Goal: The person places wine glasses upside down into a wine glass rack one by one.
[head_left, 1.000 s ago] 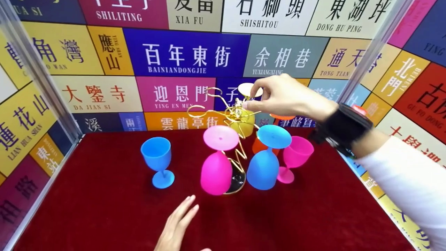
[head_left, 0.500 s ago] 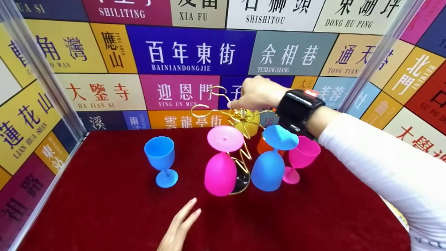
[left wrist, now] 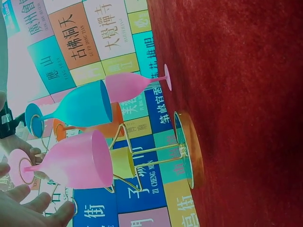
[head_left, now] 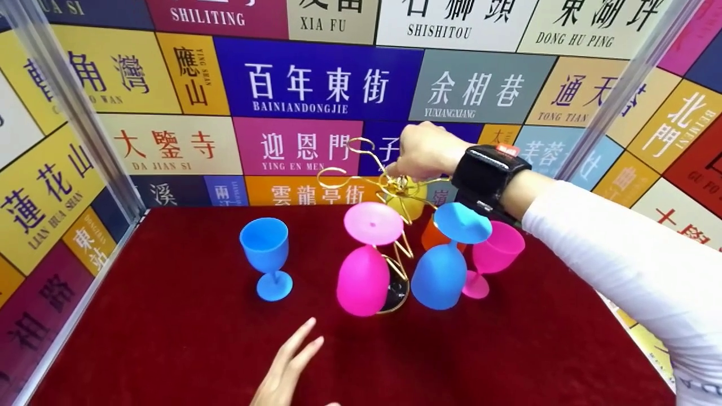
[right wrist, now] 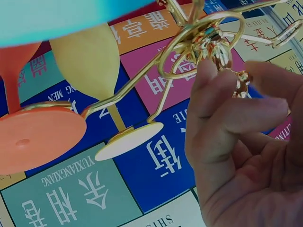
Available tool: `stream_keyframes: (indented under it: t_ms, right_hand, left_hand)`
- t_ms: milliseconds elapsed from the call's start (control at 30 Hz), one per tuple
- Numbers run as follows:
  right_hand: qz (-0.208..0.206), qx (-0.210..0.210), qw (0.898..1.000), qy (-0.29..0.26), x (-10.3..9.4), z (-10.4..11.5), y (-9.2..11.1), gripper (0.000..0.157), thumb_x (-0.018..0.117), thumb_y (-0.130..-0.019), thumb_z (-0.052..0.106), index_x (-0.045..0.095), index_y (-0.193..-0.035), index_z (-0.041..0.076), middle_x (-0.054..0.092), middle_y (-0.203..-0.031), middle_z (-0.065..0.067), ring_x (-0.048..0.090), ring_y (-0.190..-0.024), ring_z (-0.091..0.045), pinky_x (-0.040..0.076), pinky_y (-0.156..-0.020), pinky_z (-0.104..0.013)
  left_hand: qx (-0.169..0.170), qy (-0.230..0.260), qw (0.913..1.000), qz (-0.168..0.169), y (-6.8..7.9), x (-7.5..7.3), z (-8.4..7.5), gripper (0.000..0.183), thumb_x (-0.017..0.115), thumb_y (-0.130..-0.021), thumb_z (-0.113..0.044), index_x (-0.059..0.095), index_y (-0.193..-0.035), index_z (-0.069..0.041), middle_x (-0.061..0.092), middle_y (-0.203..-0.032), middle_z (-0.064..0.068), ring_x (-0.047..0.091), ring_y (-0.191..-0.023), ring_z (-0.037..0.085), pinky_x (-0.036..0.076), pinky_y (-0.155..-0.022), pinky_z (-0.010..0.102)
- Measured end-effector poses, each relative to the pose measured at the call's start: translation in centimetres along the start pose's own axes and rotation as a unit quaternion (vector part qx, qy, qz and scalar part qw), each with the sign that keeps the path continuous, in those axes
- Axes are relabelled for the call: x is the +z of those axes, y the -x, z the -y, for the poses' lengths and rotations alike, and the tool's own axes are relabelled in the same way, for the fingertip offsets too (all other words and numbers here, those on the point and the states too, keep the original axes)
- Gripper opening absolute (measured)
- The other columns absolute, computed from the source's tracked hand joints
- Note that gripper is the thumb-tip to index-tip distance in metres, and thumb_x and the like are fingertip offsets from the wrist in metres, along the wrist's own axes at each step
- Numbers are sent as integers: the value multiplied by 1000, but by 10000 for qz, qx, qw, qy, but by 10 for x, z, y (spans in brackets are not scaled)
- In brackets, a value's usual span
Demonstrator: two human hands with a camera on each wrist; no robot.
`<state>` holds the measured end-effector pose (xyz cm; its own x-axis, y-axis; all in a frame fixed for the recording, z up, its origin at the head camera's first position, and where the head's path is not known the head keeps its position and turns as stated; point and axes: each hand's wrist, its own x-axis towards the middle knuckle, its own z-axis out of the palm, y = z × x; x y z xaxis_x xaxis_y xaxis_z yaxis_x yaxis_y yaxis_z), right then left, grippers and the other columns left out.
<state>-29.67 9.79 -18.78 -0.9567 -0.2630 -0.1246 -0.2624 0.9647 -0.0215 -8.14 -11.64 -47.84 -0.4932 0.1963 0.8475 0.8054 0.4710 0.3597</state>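
A gold wire goblet rack stands on a round black base. My right hand is at its top, fingers and thumb pinching the ornate gold knob, as the right wrist view shows. Upside down from the rack's arms hang a pink goblet, a blue goblet, a yellow goblet and an orange goblet. My left hand is held low in front of the rack with fingers extended and nothing in them, nearest the hanging pink goblet.
A blue goblet stands upright left of the rack. Behind the hanging blue one, a second pink goblet stands upright on the dark red tablecloth. Two bare looped arms of the rack reach left. A lettered wall rises behind.
My right hand has turned at the knob, its wrist swinging left and inward, now covering the yellow goblet's foot. The view has shifted slightly; the left hand stays about where it was.
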Motion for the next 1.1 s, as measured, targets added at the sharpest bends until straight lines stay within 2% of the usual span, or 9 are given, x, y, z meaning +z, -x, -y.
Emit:
stream_keyframes:
  t_ms: [100, 233, 333, 567, 667, 767, 867, 967, 1100]
  right_hand:
    - [-56, -57, 10000, 17, 2, 1, -1, 38, 71, -85, 43, 60, -65, 13, 57, -62, 3, 58, -63, -20, 44, -54, -28]
    - [-216, -268, 9993, 120, 4, 0, -4, 37, 69, -83, 31, 46, -58, 16, 39, -56, 6, 46, -56, -17, 37, -49, -28]
    - [-244, -288, 9993, 75, 6, -3, -4, 38, 67, -81, 27, 40, -56, 16, 33, -54, 7, 39, -52, -15, 32, -45, -28]
    - [-263, -327, 9991, 109, 4, -5, -3, 35, 69, -80, 28, 44, -57, 17, 38, -56, 7, 44, -55, -16, 35, -47, -28]
    - [-271, -429, 9986, 146, 4, -5, -3, 35, 69, -79, 28, 44, -58, 16, 38, -56, 6, 44, -56, -16, 36, -48, -28]
    - [-304, -567, 9977, 193, 3, -6, -1, 29, 69, -80, 28, 49, -65, 14, 45, -61, 4, 50, -62, -19, 39, -54, -30]
    - [-309, -625, 9973, 218, 2, -9, 1, 24, 70, -81, 28, 55, -71, 11, 53, -67, 1, 55, -69, -23, 41, -59, -30]
    - [-299, -615, 9974, 233, 1, -10, 3, 22, 70, -80, 26, 58, -69, 11, 54, -66, 1, 55, -68, -22, 42, -57, -30]
    - [-305, -723, 9963, 355, -1, -11, 3, 24, 70, -78, 25, 55, -63, 14, 48, -61, 4, 49, -60, -18, 38, -51, -28]
  left_hand:
    - [63, -43, 10000, -47, -1, 0, 0, 75, 72, -85, -49, 54, -134, 5, 50, -142, 26, 47, -136, 19, 35, -111, 15]
    - [77, -27, 10000, -24, 0, 0, -1, 74, 70, -86, -50, 54, -134, 5, 48, -143, 25, 46, -137, 20, 34, -111, 15]
    - [54, -5, 10000, 7, 0, -1, -3, 73, 71, -86, -48, 54, -134, 4, 48, -144, 25, 46, -137, 20, 34, -111, 15]
    - [-52, -256, 9997, 12, -3, -6, -4, 75, 73, -84, -49, 54, -136, 2, 48, -144, 25, 47, -136, 18, 37, -108, 14]
    - [44, -257, 9996, -63, -4, -6, -2, 74, 72, -85, -49, 54, -134, 3, 48, -143, 26, 47, -136, 18, 37, -109, 14]
    - [136, -231, 9996, -87, -5, -6, -1, 73, 73, -85, -48, 55, -134, 4, 48, -142, 27, 47, -136, 19, 36, -109, 15]
    - [88, -235, 9997, -13, -6, -6, -1, 72, 72, -86, -47, 54, -135, 3, 48, -143, 27, 46, -137, 20, 35, -110, 14]
    - [22, -257, 9996, 63, -7, -7, 0, 71, 71, -87, -47, 54, -136, 1, 47, -144, 26, 46, -137, 20, 34, -111, 14]
    - [-14, -232, 9997, 72, -7, -8, 0, 71, 71, -87, -46, 52, -136, 2, 47, -144, 25, 46, -137, 18, 32, -113, 15]
